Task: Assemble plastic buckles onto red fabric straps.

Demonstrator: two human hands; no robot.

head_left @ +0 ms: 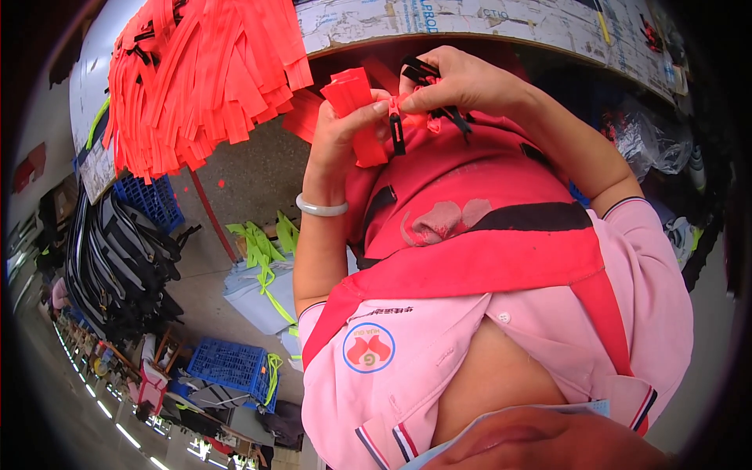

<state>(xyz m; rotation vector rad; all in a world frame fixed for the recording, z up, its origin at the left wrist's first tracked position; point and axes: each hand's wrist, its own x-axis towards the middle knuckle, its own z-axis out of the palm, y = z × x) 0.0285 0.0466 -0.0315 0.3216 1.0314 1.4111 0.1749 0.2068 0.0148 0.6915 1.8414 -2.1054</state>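
My left hand [338, 129] is closed on a folded bundle of red zipper strips [350, 91], whose ends hang below the fingers. Close against it, my right hand [464, 81] pinches around several black zipper pulls [421, 70]. Between the two hands dangles one black pull [397, 135] on a small red end, near both thumbs. The right fingertips are partly hidden by the pulls. Both hands are held over the red apron [478, 176] at my lap, by the table edge. A big heap of red strips [200, 86] with black pulls hangs over the table corner at the left.
The worn table [360, 22] runs along the far side. Left of me are a stack of black and grey pieces [121, 262], a blue crate [229, 364], and pale panels [254, 294] with lime-green straps. Clear plastic bags [654, 141] lie at the right.
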